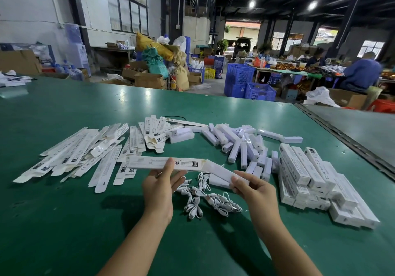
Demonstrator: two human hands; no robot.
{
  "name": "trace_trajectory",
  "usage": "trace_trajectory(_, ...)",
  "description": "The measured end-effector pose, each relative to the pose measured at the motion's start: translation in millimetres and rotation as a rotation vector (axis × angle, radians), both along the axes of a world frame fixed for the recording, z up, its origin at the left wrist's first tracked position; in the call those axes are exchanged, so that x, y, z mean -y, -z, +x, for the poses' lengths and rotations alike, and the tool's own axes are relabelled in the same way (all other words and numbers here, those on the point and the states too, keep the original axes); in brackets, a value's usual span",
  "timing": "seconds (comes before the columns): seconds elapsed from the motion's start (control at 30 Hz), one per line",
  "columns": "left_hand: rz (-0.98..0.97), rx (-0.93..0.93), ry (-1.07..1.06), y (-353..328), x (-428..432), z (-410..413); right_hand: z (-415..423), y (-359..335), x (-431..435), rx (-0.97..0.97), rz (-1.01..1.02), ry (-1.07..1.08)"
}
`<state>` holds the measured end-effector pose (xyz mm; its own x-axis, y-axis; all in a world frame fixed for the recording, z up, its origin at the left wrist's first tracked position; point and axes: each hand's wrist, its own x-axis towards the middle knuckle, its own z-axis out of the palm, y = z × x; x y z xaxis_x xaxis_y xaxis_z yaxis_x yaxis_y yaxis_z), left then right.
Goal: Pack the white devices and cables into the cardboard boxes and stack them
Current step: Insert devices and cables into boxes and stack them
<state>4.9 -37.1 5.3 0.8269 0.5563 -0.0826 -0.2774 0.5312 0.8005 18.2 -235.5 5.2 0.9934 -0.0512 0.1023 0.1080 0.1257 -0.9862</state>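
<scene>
Green table [64, 222] underneath; gripped a long cardboard box [149, 163] in the left hand [159, 190] and pinched a white device [220, 172] in the right hand [256, 192], its far end at the box's open mouth. Had loose cables [205, 201] lying just below both hands, packed boxes [307, 175] stacked at right, flat boxes [70, 156] fanned at left, unpacked devices [241, 145] heaped beyond.
</scene>
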Motion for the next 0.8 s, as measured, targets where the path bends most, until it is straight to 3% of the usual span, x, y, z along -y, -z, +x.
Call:
trace_trajectory(0.33,0.001,0.005,0.003,1.1,0.8,1.1,-2.7,0.6,-4.8,0.015,-0.074,-0.021)
trace_trajectory(0.57,0.102,-0.007,0.072,-0.9,4.2,-1.9,-0.8,-0.2,-2.0,-0.048,-0.046,-0.11)
trace_trajectory(0.8,0.173,0.031,0.125,-0.8,13.3,-6.1,-1.2,4.5,-5.1,-0.021,0.062,0.175)
